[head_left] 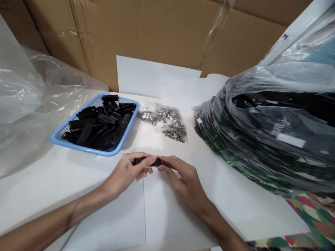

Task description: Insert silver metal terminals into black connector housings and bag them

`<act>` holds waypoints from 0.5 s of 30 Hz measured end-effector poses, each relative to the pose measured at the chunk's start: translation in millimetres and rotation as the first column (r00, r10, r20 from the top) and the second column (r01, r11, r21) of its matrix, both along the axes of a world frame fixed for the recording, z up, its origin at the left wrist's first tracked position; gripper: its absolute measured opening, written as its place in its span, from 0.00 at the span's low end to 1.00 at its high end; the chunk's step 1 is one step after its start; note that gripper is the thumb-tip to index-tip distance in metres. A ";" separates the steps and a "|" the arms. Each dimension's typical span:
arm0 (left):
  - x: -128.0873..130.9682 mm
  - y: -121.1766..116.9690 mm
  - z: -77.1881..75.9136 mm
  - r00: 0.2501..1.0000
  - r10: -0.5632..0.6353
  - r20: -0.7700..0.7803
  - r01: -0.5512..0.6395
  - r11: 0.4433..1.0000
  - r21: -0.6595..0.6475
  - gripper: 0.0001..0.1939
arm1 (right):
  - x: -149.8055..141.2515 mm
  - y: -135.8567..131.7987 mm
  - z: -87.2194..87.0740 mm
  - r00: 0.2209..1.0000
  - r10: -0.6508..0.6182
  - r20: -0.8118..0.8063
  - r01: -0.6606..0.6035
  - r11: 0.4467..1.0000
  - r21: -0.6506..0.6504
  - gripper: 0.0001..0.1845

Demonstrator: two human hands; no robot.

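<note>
A small black plastic piece (157, 162) is held level just above the white table, near the middle of the view. My left hand (132, 167) is closed around its left part, with the thumb along the front side. My right hand (180, 174) pinches at its right end, fingertips together; whether a smaller part sits between them is hidden. Beyond my hands, to the left, a blue plastic basket (95, 151) holds many similar black pieces (104, 122). A clear bag of small shiny metal parts (174, 125) lies behind my right hand.
A large clear plastic bag (243, 139) full of dark and green packed items fills the right side. Clear plastic sheeting (23, 94) hangs at the left. Cardboard (157, 35) walls the back, with white sheets (146, 78) before it. Patterned cloth (311, 216) shows at lower right.
</note>
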State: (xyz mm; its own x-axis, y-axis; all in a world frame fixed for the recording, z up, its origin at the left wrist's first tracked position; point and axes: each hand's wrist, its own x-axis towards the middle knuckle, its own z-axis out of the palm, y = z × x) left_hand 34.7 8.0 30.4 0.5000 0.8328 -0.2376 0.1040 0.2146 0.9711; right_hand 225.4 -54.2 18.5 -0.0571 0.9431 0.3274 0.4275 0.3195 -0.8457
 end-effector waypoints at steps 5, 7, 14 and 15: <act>-4.1 4.1 6.2 0.995 -0.085 -0.048 0.084 0.996 -0.022 0.20 | 10.7 2.6 3.2 0.995 0.082 -0.054 -0.086 0.993 -0.083 0.08; -6.1 6.2 7.3 0.993 -0.106 -0.048 0.105 0.994 -0.028 0.21 | 12.8 2.4 3.3 0.996 0.087 -0.014 -0.088 0.995 -0.043 0.08; 0.4 1.9 9.1 0.993 -0.107 0.049 0.104 0.994 0.044 0.20 | 8.2 2.8 10.3 0.993 0.095 0.072 -0.107 0.979 0.175 0.15; 2.0 0.5 11.1 0.991 -0.113 0.067 0.108 0.992 0.070 0.20 | 6.9 2.6 12.3 0.993 0.069 0.098 -0.089 0.972 0.219 0.15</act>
State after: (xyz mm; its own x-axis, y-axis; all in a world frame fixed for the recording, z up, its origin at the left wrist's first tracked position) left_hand 36.8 8.4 41.5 0.6034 0.7842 -0.1445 0.0542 0.1404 0.9886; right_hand 232.3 -51.6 30.8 -0.1663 0.8387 0.5185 0.4637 0.5306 -0.7095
